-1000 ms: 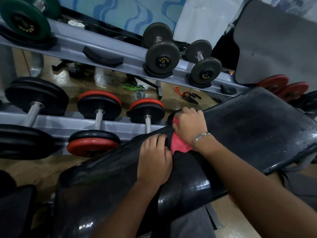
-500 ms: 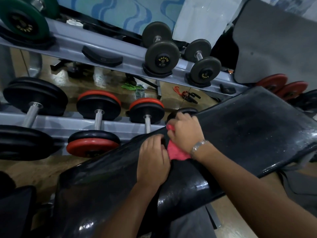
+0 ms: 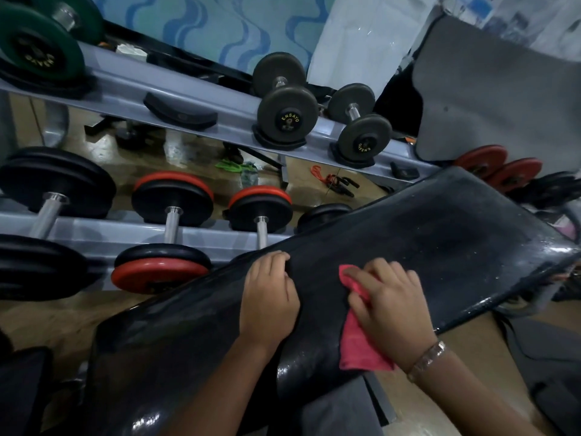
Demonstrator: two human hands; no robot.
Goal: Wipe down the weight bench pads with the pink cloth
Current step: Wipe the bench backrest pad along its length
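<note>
A long black weight bench pad [image 3: 446, 234] runs from lower left to upper right, glossy and wet-looking. My right hand [image 3: 390, 306] presses the pink cloth [image 3: 358, 344] flat on the pad near its front edge; the cloth sticks out under the palm and past the fingertips. My left hand [image 3: 267, 300] rests palm-down on the pad just left of it, fingers curled over the pad's far edge, holding nothing. A second black pad section [image 3: 176, 350] continues to the lower left.
Behind the bench stands a grey two-tier dumbbell rack [image 3: 201, 99] with black dumbbells [image 3: 286, 114] above and red-and-black dumbbells [image 3: 171, 234] below. A grey mat [image 3: 503, 99] leans at the upper right, with red plates [image 3: 496, 165] beneath it. Brown floor [image 3: 471, 347] shows at the right.
My right hand has slid the pink cloth from the pad's far edge toward me and rightward, down to the near side. The left hand stays planted on the pad.
</note>
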